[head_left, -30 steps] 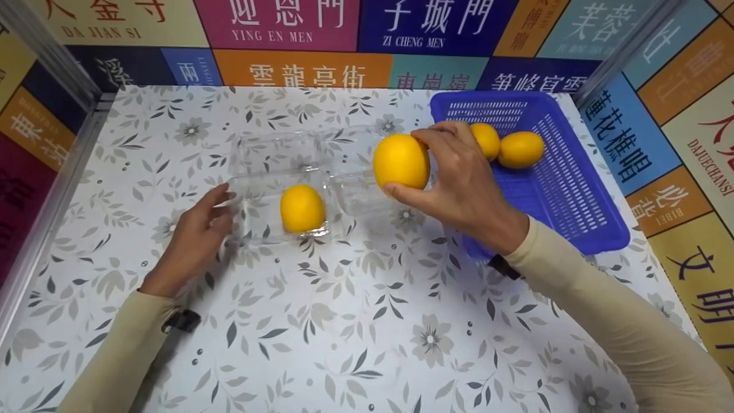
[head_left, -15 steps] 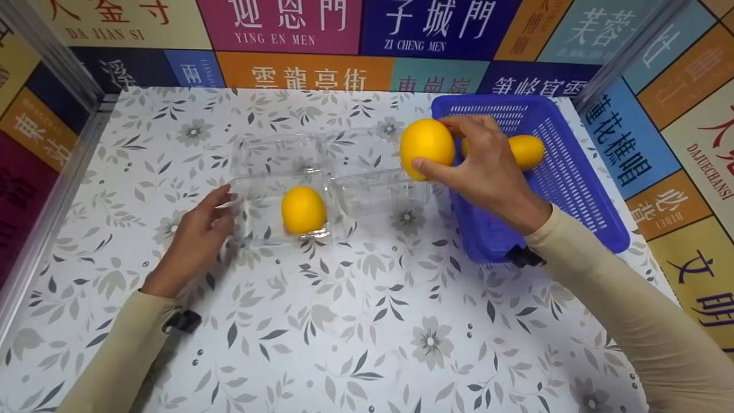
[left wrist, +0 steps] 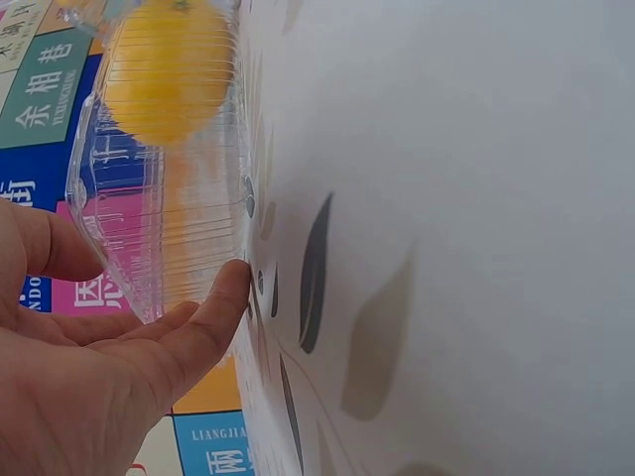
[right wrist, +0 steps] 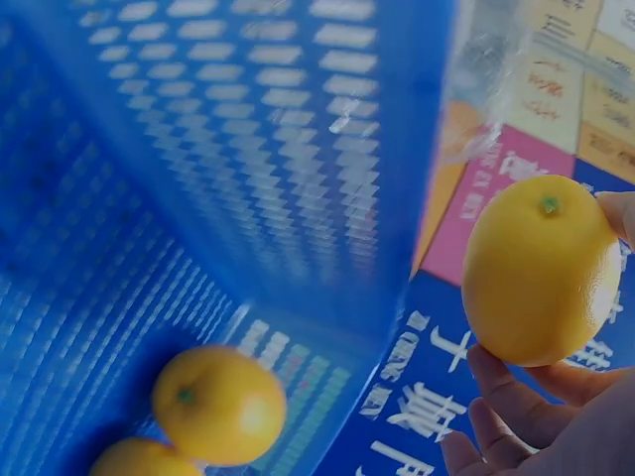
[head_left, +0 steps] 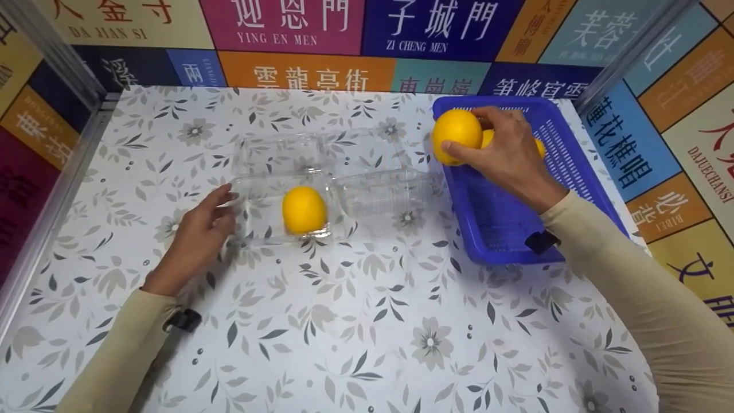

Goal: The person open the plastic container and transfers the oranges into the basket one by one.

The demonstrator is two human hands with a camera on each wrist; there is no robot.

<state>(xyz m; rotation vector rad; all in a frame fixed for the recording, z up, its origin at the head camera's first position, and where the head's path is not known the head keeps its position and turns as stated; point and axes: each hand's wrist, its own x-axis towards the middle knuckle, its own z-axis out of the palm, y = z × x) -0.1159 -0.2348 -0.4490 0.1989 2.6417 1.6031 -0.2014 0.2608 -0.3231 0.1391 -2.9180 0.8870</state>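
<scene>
My right hand grips an orange between thumb and fingers, above the left rim of a blue-purple plastic basket. The right wrist view shows this orange with a green stem spot. Two more oranges lie in the basket, one orange and another orange cut by the frame edge; the hand mostly hides them in the head view. On the left, my left hand touches the near-left end of a clear plastic clamshell box with relaxed fingers. A single orange sits in that box.
The clamshell's clear lid halves spread behind the box, and a clear ribbed part lies to its right, close to the basket. A floral cloth covers the table. Printed panels wall the back and sides.
My right hand has carried the orange rightward and slightly away, from over the clear plastic to the basket's left rim. The left hand and the box with its orange have stayed in place.
</scene>
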